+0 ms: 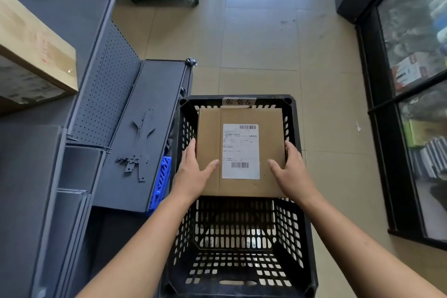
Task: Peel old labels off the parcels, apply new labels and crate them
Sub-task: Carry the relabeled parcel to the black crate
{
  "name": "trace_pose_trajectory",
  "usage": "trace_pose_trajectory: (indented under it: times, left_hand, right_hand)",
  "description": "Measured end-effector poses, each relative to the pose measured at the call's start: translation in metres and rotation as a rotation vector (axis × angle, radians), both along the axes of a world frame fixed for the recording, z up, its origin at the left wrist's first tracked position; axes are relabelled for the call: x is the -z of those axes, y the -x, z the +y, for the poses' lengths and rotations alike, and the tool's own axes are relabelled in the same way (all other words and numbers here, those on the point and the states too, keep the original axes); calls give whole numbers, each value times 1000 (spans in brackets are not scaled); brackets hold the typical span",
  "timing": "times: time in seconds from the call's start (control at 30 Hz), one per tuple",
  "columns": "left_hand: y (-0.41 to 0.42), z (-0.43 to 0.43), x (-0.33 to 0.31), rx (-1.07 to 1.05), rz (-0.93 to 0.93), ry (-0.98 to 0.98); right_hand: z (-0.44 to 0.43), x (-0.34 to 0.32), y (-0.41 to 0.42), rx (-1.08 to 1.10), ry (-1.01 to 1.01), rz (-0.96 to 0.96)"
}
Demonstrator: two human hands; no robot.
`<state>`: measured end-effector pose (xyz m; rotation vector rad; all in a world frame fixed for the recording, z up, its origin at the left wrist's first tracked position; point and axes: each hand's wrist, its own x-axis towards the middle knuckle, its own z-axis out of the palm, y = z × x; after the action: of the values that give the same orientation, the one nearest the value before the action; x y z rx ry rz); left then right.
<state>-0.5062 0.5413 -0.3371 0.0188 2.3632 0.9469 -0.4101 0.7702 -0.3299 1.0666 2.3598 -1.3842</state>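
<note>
Left grip (193, 172), right grip (290, 169) hold labelled parcel (210, 128) by sides, at black crate (273, 97) far end

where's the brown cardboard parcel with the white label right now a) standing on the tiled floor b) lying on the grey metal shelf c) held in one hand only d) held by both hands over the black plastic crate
d: the left hand and right hand grip opposite sides of the brown cardboard parcel over the black perforated plastic crate, white label facing up.
</note>
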Motion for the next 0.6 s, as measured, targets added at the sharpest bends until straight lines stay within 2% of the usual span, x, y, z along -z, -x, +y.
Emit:
trace_pose_trajectory:
  times: [0.23,0.6]
  left_hand:
    - [9,-3,-60,141,237,95]
    - [10,-38,-193,152,530,62]
  right_hand:
    - [-5,-55,7,-169,-183,60]
    - [-40,-176,20,-291,-394,244]
